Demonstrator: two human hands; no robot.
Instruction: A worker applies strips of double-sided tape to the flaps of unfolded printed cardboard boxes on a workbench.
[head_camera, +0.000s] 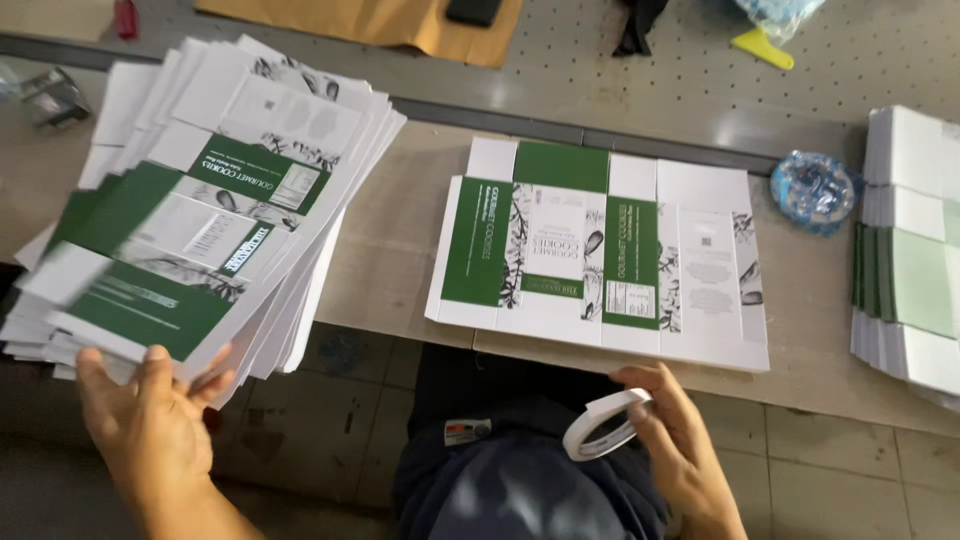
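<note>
A flat, unfolded green-and-white carton sheet (600, 255) lies printed side up on the brown table (390, 240) in front of me. My right hand (675, 445) holds a white roll of tape (603, 424) just below the sheet's near edge, over my lap. To the left, a fanned stack of the same printed sheets (200, 200) overhangs the table edge. My left hand (150, 420) reaches up under the stack's near corner, fingers spread and touching the lowest sheets.
Another stack of sheets (905, 260) stands at the right edge. A crumpled clear plastic wrap (812, 188) lies behind it. A grey perforated bench (650, 70) runs along the back with brown paper (380, 20) and a yellow piece (762, 47). Tiled floor lies below.
</note>
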